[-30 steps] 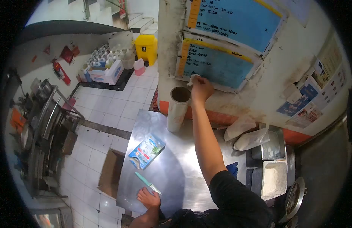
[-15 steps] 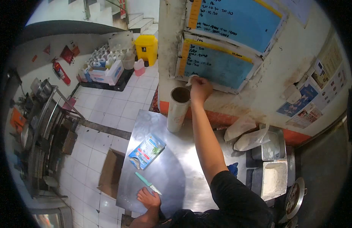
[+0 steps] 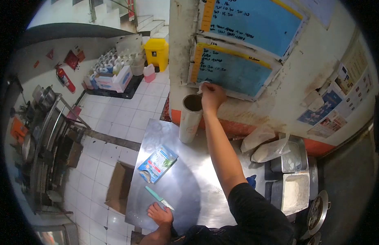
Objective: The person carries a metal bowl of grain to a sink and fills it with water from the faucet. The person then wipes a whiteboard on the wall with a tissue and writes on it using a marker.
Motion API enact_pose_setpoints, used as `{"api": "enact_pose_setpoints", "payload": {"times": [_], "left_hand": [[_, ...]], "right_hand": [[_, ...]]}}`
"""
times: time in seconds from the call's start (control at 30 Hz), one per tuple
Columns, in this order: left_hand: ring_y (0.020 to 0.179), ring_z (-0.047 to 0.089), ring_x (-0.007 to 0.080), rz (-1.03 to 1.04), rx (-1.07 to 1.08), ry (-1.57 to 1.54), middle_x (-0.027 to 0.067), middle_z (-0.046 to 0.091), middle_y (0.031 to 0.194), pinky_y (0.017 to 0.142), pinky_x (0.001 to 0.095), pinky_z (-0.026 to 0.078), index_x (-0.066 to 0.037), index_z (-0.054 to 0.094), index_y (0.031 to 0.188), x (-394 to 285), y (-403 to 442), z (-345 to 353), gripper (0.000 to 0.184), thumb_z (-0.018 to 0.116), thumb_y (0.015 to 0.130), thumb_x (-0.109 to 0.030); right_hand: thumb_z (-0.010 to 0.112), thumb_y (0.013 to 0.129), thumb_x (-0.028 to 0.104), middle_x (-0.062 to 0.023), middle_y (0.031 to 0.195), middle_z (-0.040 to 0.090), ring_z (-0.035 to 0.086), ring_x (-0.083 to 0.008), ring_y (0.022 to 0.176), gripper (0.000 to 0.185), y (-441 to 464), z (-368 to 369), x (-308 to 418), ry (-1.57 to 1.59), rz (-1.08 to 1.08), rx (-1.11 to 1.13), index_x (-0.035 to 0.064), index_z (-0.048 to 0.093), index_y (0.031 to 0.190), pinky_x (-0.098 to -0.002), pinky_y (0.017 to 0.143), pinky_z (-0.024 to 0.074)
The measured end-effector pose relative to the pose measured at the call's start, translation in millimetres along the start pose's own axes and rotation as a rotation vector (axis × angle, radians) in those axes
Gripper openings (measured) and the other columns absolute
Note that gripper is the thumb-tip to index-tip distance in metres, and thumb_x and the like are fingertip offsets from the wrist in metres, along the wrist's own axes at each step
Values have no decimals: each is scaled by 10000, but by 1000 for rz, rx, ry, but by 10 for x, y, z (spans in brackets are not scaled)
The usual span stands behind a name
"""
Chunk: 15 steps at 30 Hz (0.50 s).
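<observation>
My right hand is closed on a small white tissue or wipe, which I cannot make out exactly. It presses at the lower left edge of the lower blue board, which bears handwritten figures. Just below the hand stands an upright, open-topped tube. My left hand lies on the steel table with its fingers spread. Near its fingertips is the blade of a knife with a mint-green handle. A blue and white packet lies flat farther up the table.
Plastic bags and metal containers stand at the right. A cardboard box is on the floor left of the table. Farther off are a yellow bin, many bottles, a fire extinguisher and a metal rack.
My right hand has shifted slightly left and down along the board's lower edge with the white wipe. My left hand, the knife and the packet stay in place.
</observation>
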<state>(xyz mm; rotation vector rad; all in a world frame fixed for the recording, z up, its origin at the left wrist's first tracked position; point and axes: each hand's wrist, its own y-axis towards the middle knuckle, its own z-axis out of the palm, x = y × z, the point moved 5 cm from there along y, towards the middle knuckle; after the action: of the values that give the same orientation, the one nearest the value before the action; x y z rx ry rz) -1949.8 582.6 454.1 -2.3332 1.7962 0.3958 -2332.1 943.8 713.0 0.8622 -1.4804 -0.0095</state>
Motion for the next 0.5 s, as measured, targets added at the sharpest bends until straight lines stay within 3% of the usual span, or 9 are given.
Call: {"api": "enact_pose_setpoints", "payload": {"times": [0.13, 0.23, 0.33, 0.43, 0.5], "left_hand": [[1158, 440, 408, 9, -13, -18, 219, 500, 1207, 1004, 521, 326, 20, 502, 1228, -5, 5, 2, 558, 661, 739, -197], [1156, 443, 406, 5, -14, -22, 219, 502, 1203, 1000, 521, 331, 20, 503, 1224, -3, -3, -5, 555, 658, 738, -198], [1155, 445, 404, 10, -19, -17, 220, 503, 1201, 991, 520, 337, 17, 507, 1214, -9, 5, -14, 544, 651, 735, -197], [1154, 444, 404, 9, -28, -3, 220, 503, 1199, 980, 516, 340, 14, 508, 1203, -33, 14, -33, 530, 644, 735, -196], [1149, 444, 405, -14, 8, 2, 216, 503, 1192, 976, 513, 340, 12, 508, 1197, -46, 20, -65, 522, 644, 738, -197]], "right_hand": [[753, 768, 241, -161, 854, 742, 691, -371, 852, 182, 6, -54, -35, 60, 103, -37, 80, 790, 845, -444, 818, 525], [753, 783, 245, -163, 850, 744, 705, -366, 841, 176, 5, -67, 118, -56, -50, -51, 81, 790, 838, -445, 792, 535], [750, 796, 247, -169, 829, 739, 705, -360, 839, 179, 20, -68, 72, 24, 56, -18, 73, 787, 823, -441, 797, 531], [751, 803, 244, -165, 832, 738, 700, -343, 827, 198, 37, -182, 126, 71, 60, -191, 48, 774, 819, -433, 793, 529], [756, 800, 230, -160, 838, 733, 697, -331, 820, 196, 20, -167, 211, 29, -23, -164, 35, 765, 820, -428, 788, 527]]}}
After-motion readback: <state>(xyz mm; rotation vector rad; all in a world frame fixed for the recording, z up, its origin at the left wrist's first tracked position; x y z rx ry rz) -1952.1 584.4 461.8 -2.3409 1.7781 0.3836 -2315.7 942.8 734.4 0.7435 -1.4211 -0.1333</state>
